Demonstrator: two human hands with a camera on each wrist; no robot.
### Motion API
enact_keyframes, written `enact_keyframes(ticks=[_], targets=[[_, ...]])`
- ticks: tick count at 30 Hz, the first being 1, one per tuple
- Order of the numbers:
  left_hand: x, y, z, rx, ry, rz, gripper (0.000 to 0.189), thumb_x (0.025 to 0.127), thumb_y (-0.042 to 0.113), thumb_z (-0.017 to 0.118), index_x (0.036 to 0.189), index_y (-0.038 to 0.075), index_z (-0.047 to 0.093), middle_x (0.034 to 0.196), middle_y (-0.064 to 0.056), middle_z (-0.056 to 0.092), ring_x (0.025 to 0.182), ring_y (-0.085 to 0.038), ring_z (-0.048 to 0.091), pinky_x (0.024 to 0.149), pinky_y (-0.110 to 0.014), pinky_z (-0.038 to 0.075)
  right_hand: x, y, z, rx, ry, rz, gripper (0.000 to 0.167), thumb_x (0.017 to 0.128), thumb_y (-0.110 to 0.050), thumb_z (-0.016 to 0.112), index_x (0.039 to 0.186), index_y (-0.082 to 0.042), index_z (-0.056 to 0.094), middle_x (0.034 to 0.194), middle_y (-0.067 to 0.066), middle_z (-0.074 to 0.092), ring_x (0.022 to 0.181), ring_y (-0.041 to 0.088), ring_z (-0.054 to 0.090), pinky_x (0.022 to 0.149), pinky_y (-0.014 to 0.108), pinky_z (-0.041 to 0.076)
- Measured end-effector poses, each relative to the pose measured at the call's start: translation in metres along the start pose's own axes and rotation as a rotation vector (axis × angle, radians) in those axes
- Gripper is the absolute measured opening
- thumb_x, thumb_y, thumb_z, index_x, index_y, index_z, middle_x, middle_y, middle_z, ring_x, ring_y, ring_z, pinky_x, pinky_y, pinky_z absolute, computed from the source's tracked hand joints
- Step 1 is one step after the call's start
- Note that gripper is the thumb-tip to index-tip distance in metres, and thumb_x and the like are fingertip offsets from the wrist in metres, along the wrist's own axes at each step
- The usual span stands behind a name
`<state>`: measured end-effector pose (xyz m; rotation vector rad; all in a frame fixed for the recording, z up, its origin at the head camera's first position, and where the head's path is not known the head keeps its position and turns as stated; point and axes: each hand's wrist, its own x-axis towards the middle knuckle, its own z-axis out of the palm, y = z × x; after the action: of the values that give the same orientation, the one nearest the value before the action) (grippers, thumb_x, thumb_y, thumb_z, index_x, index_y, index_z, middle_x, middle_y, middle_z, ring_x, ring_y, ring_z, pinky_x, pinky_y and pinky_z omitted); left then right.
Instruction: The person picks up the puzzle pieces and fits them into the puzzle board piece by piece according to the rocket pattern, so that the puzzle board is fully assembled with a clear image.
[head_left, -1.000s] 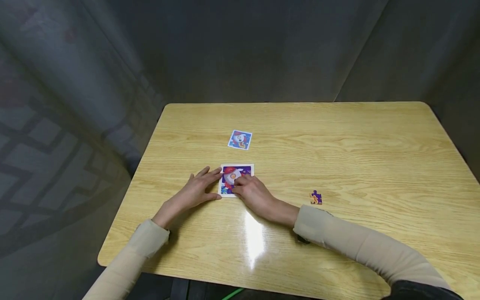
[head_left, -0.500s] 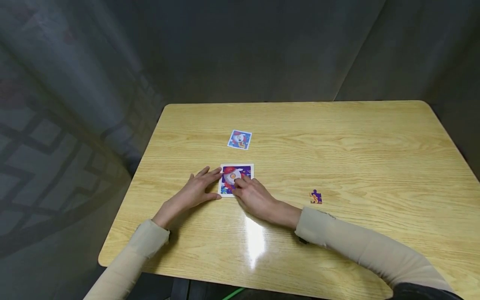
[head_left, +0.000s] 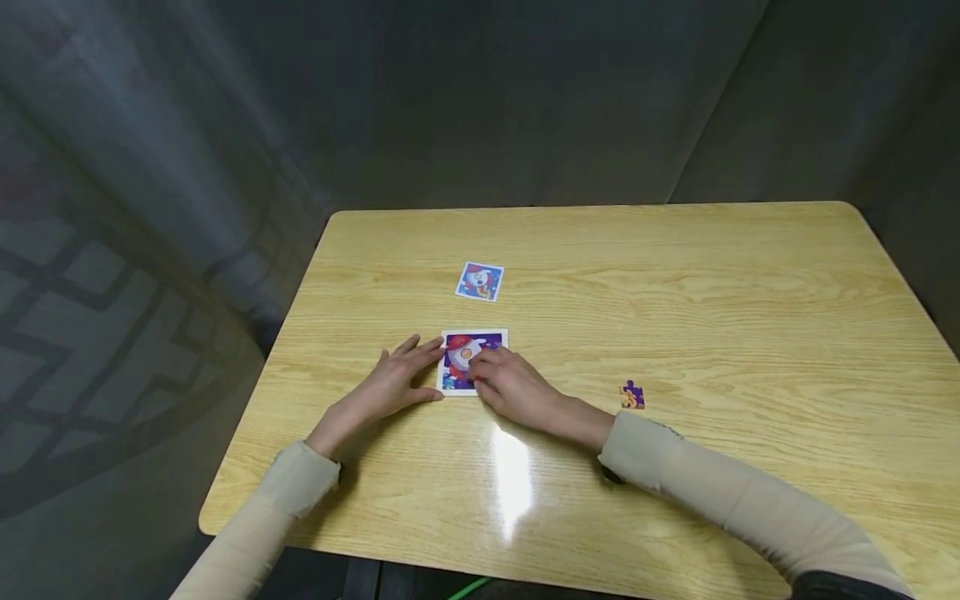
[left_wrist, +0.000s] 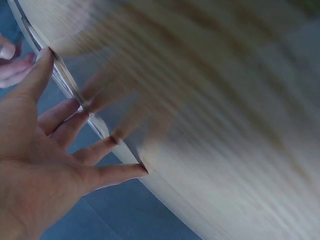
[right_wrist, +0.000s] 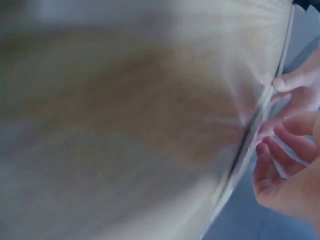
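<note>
A small white-bordered jigsaw puzzle [head_left: 465,354] with a rocket picture lies flat on the table. My left hand [head_left: 390,383] rests at its left side, thumb at the lower corner and spread fingertips along the edge; the left wrist view shows this hand [left_wrist: 55,145] with extended fingers at the thin board. Over the puzzle's lower right part, my right hand [head_left: 517,387] has bent fingers low on the surface, hiding that corner. From the right wrist, the curled right fingers [right_wrist: 267,165] are close over the board; I cannot tell whether they hold a piece.
A loose purple and orange puzzle piece [head_left: 632,395] lies on the table, right of the right hand. Beyond the puzzle is a small picture card [head_left: 480,281] with a similar rocket. Dark curtains [head_left: 525,100] hang behind the wooden table [head_left: 750,308].
My right hand has shifted slightly rightward over the puzzle, its thumb drawn a little away from the middle of the lower edge. The left hand, loose piece and card stay in place.
</note>
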<state>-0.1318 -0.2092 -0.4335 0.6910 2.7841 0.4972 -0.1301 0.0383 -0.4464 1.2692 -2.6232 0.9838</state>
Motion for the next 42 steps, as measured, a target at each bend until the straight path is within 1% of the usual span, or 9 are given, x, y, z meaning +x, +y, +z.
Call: enact_keyframes(ticks=[6,11,15,19,23,27,32,37,42], targets=[[0.002,-0.002,-0.001,0.000,-0.001,-0.004,0.068,0.087,0.040,0.070,0.144,0.011,0.046,0.155,-0.002,0.032,0.143,-0.038,0.021,0.099,-0.076,0.018,0.002,0.009,-0.024,0.045,0.090,0.068,0.021,0.088,-0.003,0.065,0.108,-0.002,0.070,0.113,0.010,0.065,0.104,0.024,0.059,0.093,0.039,0.048],[0.002,-0.001,-0.001,-0.003,-0.010,-0.012,0.069,0.087,0.041,0.070,0.145,0.011,0.046,0.155,-0.002,0.031,0.143,-0.038,0.019,0.100,-0.076,0.017,-0.008,0.021,-0.052,0.081,0.131,0.161,0.027,0.087,-0.001,0.066,0.115,-0.001,0.066,0.120,0.012,0.062,0.112,0.027,0.056,0.099,0.042,0.044],[0.002,-0.001,0.000,-0.004,-0.008,-0.007,0.070,0.087,0.040,0.070,0.145,0.011,0.046,0.155,-0.002,0.032,0.143,-0.038,0.019,0.099,-0.076,0.017,-0.028,0.031,-0.071,0.118,0.157,0.228,0.029,0.089,-0.001,0.065,0.117,-0.001,0.065,0.122,0.012,0.061,0.115,0.029,0.054,0.099,0.046,0.043],[0.002,-0.001,-0.001,-0.010,-0.007,-0.004,0.070,0.086,0.040,0.071,0.144,0.010,0.046,0.155,-0.003,0.032,0.143,-0.039,0.019,0.099,-0.076,0.017,-0.055,0.042,-0.084,0.149,0.184,0.265,0.030,0.089,0.001,0.065,0.119,0.001,0.064,0.121,0.015,0.062,0.111,0.032,0.056,0.090,0.049,0.049],[0.002,0.000,-0.002,-0.012,0.000,0.000,0.069,0.087,0.039,0.071,0.144,0.010,0.046,0.155,-0.003,0.032,0.143,-0.039,0.019,0.099,-0.076,0.017,-0.079,0.052,-0.094,0.143,0.186,0.305,0.032,0.089,-0.001,0.067,0.120,0.001,0.063,0.119,0.014,0.063,0.107,0.033,0.059,0.084,0.050,0.052],[0.003,0.002,-0.002,-0.011,-0.004,0.005,0.069,0.087,0.040,0.070,0.144,0.010,0.046,0.155,-0.004,0.032,0.143,-0.039,0.019,0.099,-0.077,0.016,-0.102,0.057,-0.099,0.132,0.150,0.365,0.037,0.089,-0.007,0.069,0.124,0.001,0.061,0.122,0.015,0.062,0.109,0.035,0.059,0.085,0.052,0.050],[0.003,0.002,-0.002,-0.006,-0.004,0.007,0.069,0.086,0.040,0.071,0.144,0.009,0.046,0.155,-0.006,0.033,0.143,-0.040,0.019,0.099,-0.077,0.016,-0.127,0.058,-0.100,0.104,0.110,0.399,0.048,0.085,-0.013,0.075,0.128,0.001,0.058,0.125,0.019,0.059,0.112,0.038,0.055,0.088,0.056,0.045],[0.003,0.003,-0.003,-0.007,0.001,0.014,0.070,0.086,0.040,0.071,0.144,0.009,0.046,0.155,-0.006,0.033,0.143,-0.040,0.019,0.099,-0.077,0.016,-0.148,0.054,-0.097,0.061,0.134,0.436,0.058,0.078,-0.013,0.080,0.128,0.002,0.056,0.126,0.021,0.058,0.117,0.041,0.050,0.095,0.058,0.038],[0.002,0.004,-0.004,-0.019,-0.004,-0.001,0.070,0.086,0.039,0.071,0.144,0.009,0.046,0.155,-0.006,0.032,0.143,-0.040,0.018,0.099,-0.077,0.015,-0.162,0.050,-0.090,0.059,0.158,0.515,0.067,0.078,-0.011,0.081,0.135,0.004,0.050,0.130,0.025,0.054,0.120,0.045,0.046,0.097,0.060,0.035]])
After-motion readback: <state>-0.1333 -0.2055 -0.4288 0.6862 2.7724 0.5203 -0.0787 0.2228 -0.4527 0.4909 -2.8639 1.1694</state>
